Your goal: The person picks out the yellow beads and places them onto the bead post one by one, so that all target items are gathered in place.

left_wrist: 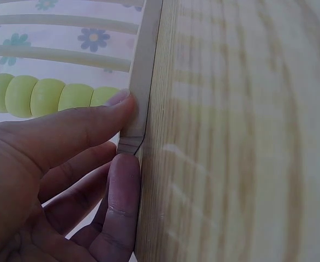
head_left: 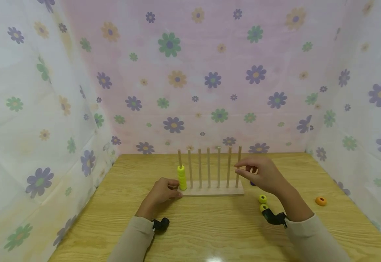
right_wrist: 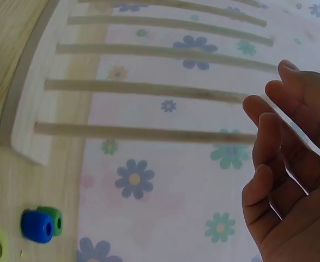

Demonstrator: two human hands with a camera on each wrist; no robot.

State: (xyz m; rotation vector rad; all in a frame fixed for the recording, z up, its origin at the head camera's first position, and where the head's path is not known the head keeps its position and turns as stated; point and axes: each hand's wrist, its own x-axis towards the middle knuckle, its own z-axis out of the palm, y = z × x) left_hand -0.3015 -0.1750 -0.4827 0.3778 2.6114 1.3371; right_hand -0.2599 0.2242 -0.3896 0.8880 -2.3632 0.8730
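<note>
A wooden peg rack (head_left: 211, 190) with several upright pegs stands on the table. Lime-yellow beads (head_left: 182, 178) are stacked on its leftmost peg; the other pegs carry no bead that I can see. My left hand (head_left: 162, 190) grips the rack's left end; in the left wrist view the thumb (left_wrist: 102, 117) lies on the base beside the lowest bead, and a fingertip touches the end face. My right hand (head_left: 265, 175) hovers by the upper part of the rightmost peg (right_wrist: 149, 132), fingers bent loosely, thumb and forefinger apart, nothing between them.
Two loose yellow beads (head_left: 262, 199) lie near the right wrist, one partly behind the black wrist camera (head_left: 273, 217). An orange bead (head_left: 321, 201) sits farther right. A blue bead (right_wrist: 37, 225) and a green bead (right_wrist: 54, 219) lie right of the rack. Flowered cloth surrounds the table.
</note>
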